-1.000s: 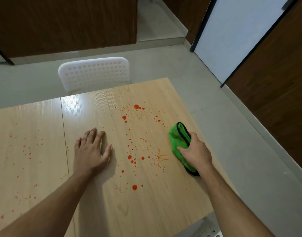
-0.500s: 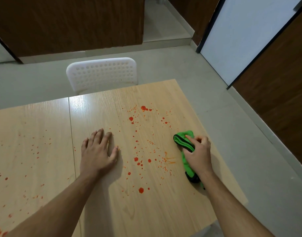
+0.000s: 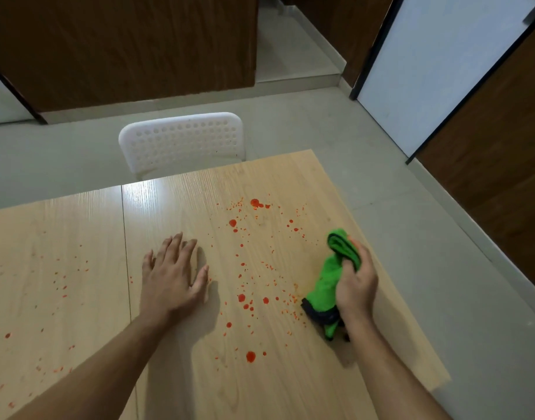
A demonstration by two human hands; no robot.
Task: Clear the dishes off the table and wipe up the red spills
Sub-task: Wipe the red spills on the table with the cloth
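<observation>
**Cloth gripped at the table's right side, red spills on the wood**

The fingers [image 3: 361, 253] of the right hand [image 3: 355, 286] are curled shut around a bunched green cloth [image 3: 328, 283], which is clasped against the palm. The cloth's dark-edged upper fold is seen standing above the knuckles, while its lower end, also trimmed in black, is pressed onto the table [image 3: 290, 389] just in front of the wrist. The cloth is held near the table's right edge.

The fingers [image 3: 177, 247] of the left hand [image 3: 169, 283] are spread open and laid flat, palm down, on the wood; nothing is gripped. This hand is placed just right of the seam where two tabletop panels meet.

Between the two hands, red spills [image 3: 242, 297] are scattered across the right panel: larger drops are seen toward the far edge, near the middle and close to the near edge, with fine specks around them. Some specks lie just beside the cloth's lower end. Smaller red specks are also strewn over the left panel.

A white perforated chair [image 3: 181, 144] is tucked against the table's far edge. Beyond it, a pale floor [image 3: 411, 237] and dark wood panelling are visible.
</observation>
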